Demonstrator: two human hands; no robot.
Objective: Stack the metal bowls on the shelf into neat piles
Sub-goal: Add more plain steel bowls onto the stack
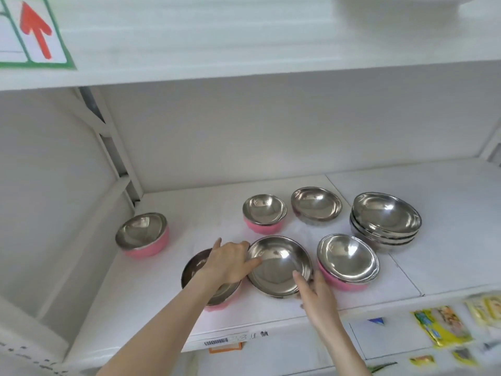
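Note:
Both hands hold a plain steel bowl [279, 264] near the front of the white shelf [447, 240]. My left hand [230, 261] grips its left rim, thumb inside. My right hand [315, 291] grips its right front rim. Under my left forearm sits a pink-sided bowl [195, 270], partly hidden. Other pink-sided bowls stand at the far left [142, 234], behind the held bowl [264, 213] and to its right [348, 260]. A single steel bowl [315, 206] rests further back. A pile of several steel bowls [386, 221] stands at the right.
An upper shelf [244, 50] hangs close overhead, with a red arrow sign [35, 31] at its left. A white upright post [108, 147] borders the left side. Yellow packets [442, 327] lie on the lower level at the right. A barcode label [217, 341] marks the shelf's front edge.

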